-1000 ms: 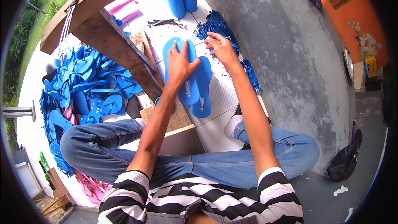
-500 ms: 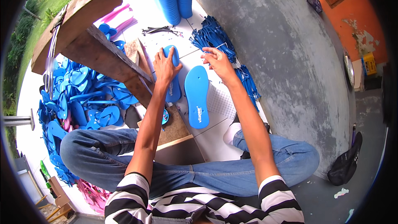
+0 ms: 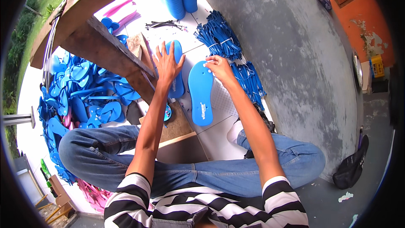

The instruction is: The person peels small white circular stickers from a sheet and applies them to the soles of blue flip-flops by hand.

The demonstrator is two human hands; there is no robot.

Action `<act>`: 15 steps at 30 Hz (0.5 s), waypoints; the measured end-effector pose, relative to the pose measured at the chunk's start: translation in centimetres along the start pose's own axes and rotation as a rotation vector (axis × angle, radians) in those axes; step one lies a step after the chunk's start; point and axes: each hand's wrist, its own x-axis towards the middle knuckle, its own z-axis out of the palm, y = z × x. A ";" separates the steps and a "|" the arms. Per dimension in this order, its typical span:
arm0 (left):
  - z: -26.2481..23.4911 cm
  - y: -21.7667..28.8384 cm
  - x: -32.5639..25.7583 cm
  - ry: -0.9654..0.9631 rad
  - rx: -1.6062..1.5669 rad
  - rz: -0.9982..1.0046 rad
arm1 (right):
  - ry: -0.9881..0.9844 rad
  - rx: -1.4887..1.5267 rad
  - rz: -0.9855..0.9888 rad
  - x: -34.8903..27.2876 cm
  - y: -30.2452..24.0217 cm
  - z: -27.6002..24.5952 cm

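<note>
Lengthwise, blue sole (image 3: 201,93), toe away, right hand (image 3: 219,67)

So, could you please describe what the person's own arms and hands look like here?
Both forearms are bare, and the left hand and right hand wear no gloves. Short sleeves striped black and white end above the elbows. No watch, ring or bracelet shows.

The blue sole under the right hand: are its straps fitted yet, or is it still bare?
Bare. The blue sole lies flat on the floor with no strap across it; the right hand touches its toe end beside the strap bundles.
</note>
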 end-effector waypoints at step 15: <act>-2.5 8.2 -8.9 -0.029 -0.152 0.233 | 0.150 -0.314 -0.138 0.7 2.0 0.8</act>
